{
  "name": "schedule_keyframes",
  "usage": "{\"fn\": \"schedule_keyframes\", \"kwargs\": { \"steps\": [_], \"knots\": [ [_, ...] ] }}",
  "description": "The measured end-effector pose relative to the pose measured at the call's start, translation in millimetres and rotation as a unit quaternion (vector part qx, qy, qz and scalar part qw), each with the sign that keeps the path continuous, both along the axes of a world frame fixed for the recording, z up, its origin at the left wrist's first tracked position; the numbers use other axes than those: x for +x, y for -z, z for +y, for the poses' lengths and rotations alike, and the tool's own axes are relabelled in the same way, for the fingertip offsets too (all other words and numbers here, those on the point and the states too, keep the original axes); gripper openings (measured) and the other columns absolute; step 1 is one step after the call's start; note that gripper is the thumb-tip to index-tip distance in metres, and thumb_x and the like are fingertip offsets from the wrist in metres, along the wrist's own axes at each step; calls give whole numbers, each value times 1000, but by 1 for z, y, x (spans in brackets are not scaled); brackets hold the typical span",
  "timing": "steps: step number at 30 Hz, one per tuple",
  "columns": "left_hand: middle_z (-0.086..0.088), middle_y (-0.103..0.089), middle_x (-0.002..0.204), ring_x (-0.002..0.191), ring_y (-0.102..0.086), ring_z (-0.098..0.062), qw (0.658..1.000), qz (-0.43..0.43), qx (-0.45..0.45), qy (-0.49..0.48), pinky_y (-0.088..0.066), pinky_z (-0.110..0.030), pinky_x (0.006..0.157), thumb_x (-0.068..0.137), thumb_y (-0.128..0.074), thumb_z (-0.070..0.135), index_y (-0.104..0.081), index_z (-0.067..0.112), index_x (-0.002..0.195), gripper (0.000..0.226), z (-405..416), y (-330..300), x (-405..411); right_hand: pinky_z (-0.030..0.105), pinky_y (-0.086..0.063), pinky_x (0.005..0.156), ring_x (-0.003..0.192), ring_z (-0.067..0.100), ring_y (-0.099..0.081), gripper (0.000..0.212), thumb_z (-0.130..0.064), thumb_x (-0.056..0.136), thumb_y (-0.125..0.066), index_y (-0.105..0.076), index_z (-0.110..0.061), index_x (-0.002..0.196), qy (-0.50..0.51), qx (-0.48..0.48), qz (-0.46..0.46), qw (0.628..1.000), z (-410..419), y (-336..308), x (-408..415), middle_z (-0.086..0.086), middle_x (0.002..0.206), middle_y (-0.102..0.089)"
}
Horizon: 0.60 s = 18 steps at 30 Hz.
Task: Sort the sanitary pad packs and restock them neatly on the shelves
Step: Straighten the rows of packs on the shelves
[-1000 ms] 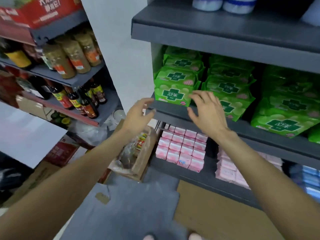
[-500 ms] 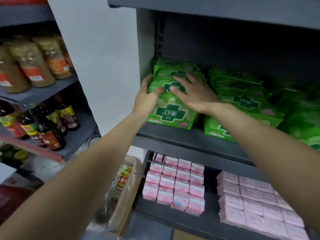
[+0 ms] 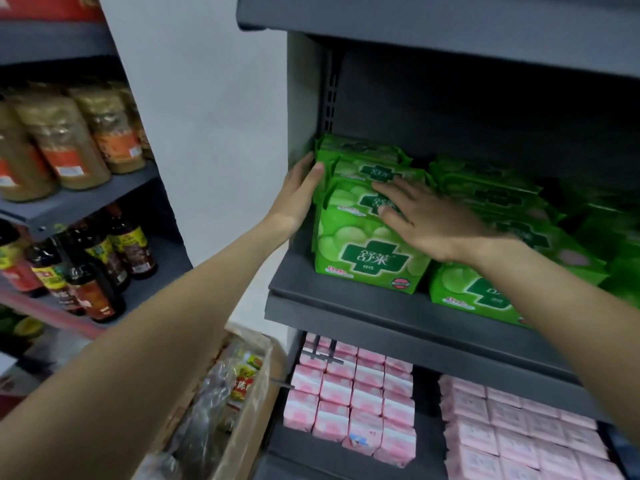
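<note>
A stack of green sanitary pad packs [image 3: 363, 244] with a dark green cross logo stands at the left end of the grey middle shelf [image 3: 346, 303]. My left hand [image 3: 298, 199] presses flat against the stack's left side, fingers straight. My right hand [image 3: 426, 220] lies flat on top of the front pack, fingers spread. More green packs [image 3: 485, 199] lean in rows to the right. Small pink pad packs [image 3: 349, 400] fill the shelf below.
A second block of pale pink packs [image 3: 519, 424] lies lower right. An open cardboard box [image 3: 239, 403] of wrapped goods stands on the floor at left. The neighbouring rack holds brown jars [image 3: 79, 140] and dark sauce bottles [image 3: 100, 265]. A grey shelf hangs overhead.
The view has moved closer to the shelf. My left hand slid from the front pack's corner to the stack's left side, and my right hand shifted slightly right on top of the packs.
</note>
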<state>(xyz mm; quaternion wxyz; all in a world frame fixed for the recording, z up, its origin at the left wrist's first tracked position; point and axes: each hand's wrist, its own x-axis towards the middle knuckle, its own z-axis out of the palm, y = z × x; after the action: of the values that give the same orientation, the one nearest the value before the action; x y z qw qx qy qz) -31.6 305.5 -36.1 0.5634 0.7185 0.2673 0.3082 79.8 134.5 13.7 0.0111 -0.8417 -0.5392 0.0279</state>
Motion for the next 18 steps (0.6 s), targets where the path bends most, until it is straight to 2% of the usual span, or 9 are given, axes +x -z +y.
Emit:
{"fn": "schedule_keyframes", "kwargs": {
  "steps": [2, 4, 7, 9, 11, 12, 13, 15, 18],
  "knots": [
    [3, -20, 157, 145, -13, -10, 997, 38, 55, 35, -7, -18, 113, 100, -36, 46, -22, 22, 150, 57, 14, -3, 9, 38, -13, 116, 147, 17, -2, 54, -52, 99, -13, -7, -38, 151, 1, 10, -8, 1000, 2, 3, 0, -2, 161, -2],
    [6, -16, 159, 146, -8, -9, 993, 62, 73, 65, -5, -33, 120, 92, -37, 63, -21, 30, 151, 69, 21, -10, 20, 38, -14, 115, 147, 17, -3, 54, -52, 99, -14, -8, -38, 151, -1, 19, -16, 1000, 5, 4, 0, -2, 161, -3],
    [4, -27, 156, 144, -21, -13, 988, 107, 78, 78, -15, -39, 119, 76, -43, 78, -32, 34, 146, 84, 25, -23, 42, 38, -13, 115, 147, 17, -3, 54, -52, 99, -14, -9, -38, 150, 3, 28, -17, 999, 6, 5, 1, -2, 161, -4],
    [6, -51, 138, 130, -46, -15, 988, 108, 65, 92, -30, -33, 112, 77, -50, 74, -47, 32, 136, 72, 24, -27, 49, 38, -13, 115, 147, 17, -3, 54, -52, 99, -14, -9, -38, 150, 1, 30, -18, 999, 7, 5, 1, -1, 161, -4],
    [7, -58, 122, 118, -54, -12, 982, 124, 78, 119, -38, -27, 104, 90, -50, 57, -51, 32, 129, 47, 22, -26, 53, 37, -13, 115, 147, 18, -4, 54, -52, 99, -14, -8, -37, 150, -2, 30, -20, 999, 7, 6, 1, 0, 161, -5],
    [5, -57, 124, 120, -54, -14, 979, 131, 90, 125, -37, -28, 105, 92, -50, 51, -51, 32, 128, 41, 24, -24, 56, 36, -13, 115, 147, 19, -4, 54, -52, 99, -14, -8, -37, 151, -2, 30, -21, 999, 7, 6, 2, 0, 161, -5],
    [1, -54, 131, 125, -50, -16, 975, 148, 113, 123, -34, -29, 108, 94, -49, 48, -49, 32, 131, 40, 25, -24, 57, 36, -13, 115, 147, 19, -4, 54, -52, 99, -14, -8, -37, 151, -2, 31, -23, 999, 6, 6, 2, 1, 161, -5],
    [-2, -32, 153, 140, -31, -17, 950, 199, 199, 133, -20, -24, 112, 98, -43, 47, -39, 29, 143, 48, 22, -31, 54, 36, -13, 115, 147, 20, -4, 54, -52, 99, -14, -8, -36, 151, 0, 29, -26, 999, 6, 6, 3, 2, 161, -5],
    [4, -8, 160, 146, -10, -13, 908, 239, 318, 132, -7, -24, 114, 100, -34, 48, -28, 29, 149, 53, 20, -48, 45, 37, -11, 116, 147, 21, -4, 55, -53, 99, -14, -9, -35, 151, 2, 26, -35, 999, 7, 7, 3, 4, 161, -6]
  ]
}}
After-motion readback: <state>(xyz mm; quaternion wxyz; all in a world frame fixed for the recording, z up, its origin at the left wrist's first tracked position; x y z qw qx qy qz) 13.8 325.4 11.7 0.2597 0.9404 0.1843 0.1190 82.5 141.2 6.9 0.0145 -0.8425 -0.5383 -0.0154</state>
